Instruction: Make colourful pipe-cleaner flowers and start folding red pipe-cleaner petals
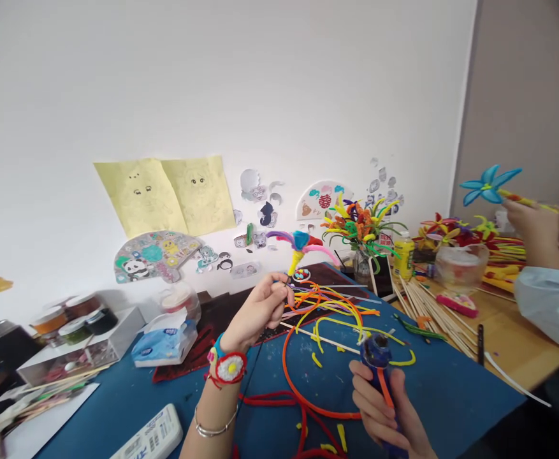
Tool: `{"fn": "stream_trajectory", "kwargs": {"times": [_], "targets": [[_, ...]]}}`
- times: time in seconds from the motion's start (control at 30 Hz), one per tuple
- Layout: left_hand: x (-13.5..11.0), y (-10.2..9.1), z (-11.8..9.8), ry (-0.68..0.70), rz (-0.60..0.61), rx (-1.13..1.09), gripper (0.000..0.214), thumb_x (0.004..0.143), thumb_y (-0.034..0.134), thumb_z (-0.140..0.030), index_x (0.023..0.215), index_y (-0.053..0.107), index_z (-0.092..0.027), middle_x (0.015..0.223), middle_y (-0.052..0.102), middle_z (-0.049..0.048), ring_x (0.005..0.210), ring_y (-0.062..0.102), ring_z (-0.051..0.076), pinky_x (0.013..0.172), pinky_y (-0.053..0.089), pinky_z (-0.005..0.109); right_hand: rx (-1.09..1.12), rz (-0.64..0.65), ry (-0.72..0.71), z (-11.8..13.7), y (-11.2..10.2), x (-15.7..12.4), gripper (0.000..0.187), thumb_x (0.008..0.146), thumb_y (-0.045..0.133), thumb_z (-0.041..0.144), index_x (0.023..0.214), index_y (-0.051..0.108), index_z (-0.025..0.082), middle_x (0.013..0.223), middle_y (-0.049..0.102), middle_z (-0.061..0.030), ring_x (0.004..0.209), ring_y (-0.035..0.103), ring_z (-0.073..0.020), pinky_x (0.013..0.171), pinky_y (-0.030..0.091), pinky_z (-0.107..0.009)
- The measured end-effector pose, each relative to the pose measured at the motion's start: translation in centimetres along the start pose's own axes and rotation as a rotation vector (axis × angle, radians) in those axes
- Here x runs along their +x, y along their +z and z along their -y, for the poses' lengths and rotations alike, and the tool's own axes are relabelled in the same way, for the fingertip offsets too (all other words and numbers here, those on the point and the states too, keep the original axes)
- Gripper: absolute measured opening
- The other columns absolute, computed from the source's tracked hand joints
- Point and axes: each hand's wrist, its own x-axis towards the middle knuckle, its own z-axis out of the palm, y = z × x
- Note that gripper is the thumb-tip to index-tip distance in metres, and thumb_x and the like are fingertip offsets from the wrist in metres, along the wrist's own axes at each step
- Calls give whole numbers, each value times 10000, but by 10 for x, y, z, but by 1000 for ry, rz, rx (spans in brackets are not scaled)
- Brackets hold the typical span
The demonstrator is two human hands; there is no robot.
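My left hand (pixel 259 311) is raised over the table, fingers pinched on the stem of a pipe-cleaner flower (pixel 301 241). The flower has purple, red, pink and blue petals above a yellow base. Lower right, my right hand (pixel 377 408) is wrapped round a dark blue glue gun (pixel 376 352) with an orange trigger, its nozzle end foreshortened. Between and below the hands lie orange pipe cleaners (pixel 286 366), red pipe cleaners (pixel 272 400) and short yellow snippets on the blue table cover (pixel 432 389).
A co-worker's hand (pixel 535 223) holds a blue flower (pixel 489 186) at right. Wooden sticks (pixel 429 312), a yellow bottle (pixel 404 255) and a vase of pipe-cleaner flowers (pixel 361 229) stand or lie near. Left are a tissue pack (pixel 164 341) and a white box (pixel 152 437).
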Motion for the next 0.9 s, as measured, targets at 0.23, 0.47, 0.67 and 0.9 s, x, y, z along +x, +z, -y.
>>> {"fn": "stream_trajectory", "kwargs": {"times": [0.23,0.47,0.67,0.9], "targets": [[-7,9,-3,-134,51,205,216,863,483,-411,852,424,-204,513,408,-96,327,198,21,305,144,147,-65,-68,-24,-13,21,3,469,643,798,330,662,342,218,464,297,123,380,150,-22,255,194,-32],[-21,23,-18,-98,-116,104,129,849,501,-260,956,451,-207,588,298,-90,425,213,31,389,186,146,-158,27,-5,-20,21,22,518,664,756,419,619,281,219,554,365,94,353,141,-6,231,142,-63],[-24,16,-23,20,-80,66,125,895,459,-319,935,397,-218,668,446,-67,402,197,16,371,207,141,-487,-41,-159,-35,23,42,357,775,659,406,624,422,185,559,380,70,375,204,-13,314,192,-136],[-27,11,-24,-136,-4,219,160,900,434,-385,928,376,-239,575,316,-94,409,204,38,361,178,130,-1293,-492,-635,-56,26,33,190,751,676,347,631,607,218,501,508,6,455,477,-144,475,403,-292]]}}
